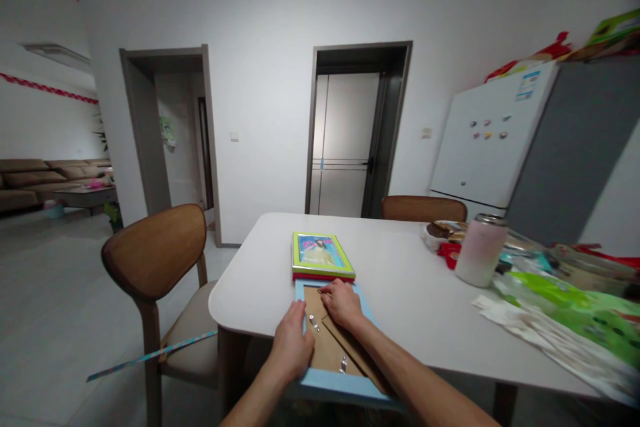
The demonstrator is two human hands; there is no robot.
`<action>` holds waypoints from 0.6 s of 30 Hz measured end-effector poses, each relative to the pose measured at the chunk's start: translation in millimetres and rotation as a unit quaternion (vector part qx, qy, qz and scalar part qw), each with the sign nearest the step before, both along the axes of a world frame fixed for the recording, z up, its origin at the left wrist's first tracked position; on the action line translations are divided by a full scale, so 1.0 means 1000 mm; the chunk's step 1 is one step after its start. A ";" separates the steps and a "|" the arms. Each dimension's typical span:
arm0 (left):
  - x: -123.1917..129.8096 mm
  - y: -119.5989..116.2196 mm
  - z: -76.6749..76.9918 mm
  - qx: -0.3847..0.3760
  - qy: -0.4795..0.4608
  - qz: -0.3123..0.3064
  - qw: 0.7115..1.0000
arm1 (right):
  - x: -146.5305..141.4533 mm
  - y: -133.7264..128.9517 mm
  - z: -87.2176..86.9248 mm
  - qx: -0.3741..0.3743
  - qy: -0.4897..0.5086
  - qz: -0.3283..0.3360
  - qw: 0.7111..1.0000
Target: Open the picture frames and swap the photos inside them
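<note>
A light blue picture frame (345, 381) lies back side up at the table's front edge, its near end sticking out past the edge. Its brown backing board (325, 345) carries small metal fittings (314, 323) and a brown stand leg (345, 340). My left hand (294, 341) is closed around the frame's left side. Over the far end of the backing, my right hand (343, 303) has its fingers pinched together beside a small metallic bit; what they hold is hidden. Just beyond lies a green-rimmed framed picture (320, 252) of a figure in a pale dress, on top of something red.
A white table (400, 293) spans the front. On its right are a pink tumbler (481, 250), white cloth gloves (540, 333), a green plastic bag (590, 313) and food packets. Wooden chairs stand left (160, 253) and behind (425, 207). A patterned strip (155, 353) lies across the left chair.
</note>
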State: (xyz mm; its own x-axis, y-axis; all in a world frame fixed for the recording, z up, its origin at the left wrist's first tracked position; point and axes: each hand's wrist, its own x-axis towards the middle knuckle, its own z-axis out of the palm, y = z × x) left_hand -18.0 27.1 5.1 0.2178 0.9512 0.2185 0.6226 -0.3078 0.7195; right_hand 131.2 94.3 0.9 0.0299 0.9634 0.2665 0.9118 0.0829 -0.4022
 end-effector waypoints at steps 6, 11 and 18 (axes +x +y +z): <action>0.000 0.000 -0.002 0.005 -0.009 0.000 1.000 | 0.021 -0.043 0.017 -0.006 0.045 0.135 0.990; 0.001 0.001 -0.004 0.002 -0.015 0.005 1.000 | 0.035 -0.094 0.031 -0.140 0.101 0.262 0.950; 0.002 -0.002 0.001 0.001 -0.013 0.005 1.000 | 0.026 -0.098 0.025 -0.079 0.107 0.209 0.969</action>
State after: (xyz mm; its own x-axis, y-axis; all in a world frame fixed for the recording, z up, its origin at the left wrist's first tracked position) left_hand -15.5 24.9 6.4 0.2023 0.9530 0.2257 0.6066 -0.3028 0.7351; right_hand 156.9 -3.5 25.6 -0.3339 0.9314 0.1451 0.7055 0.3490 -0.6168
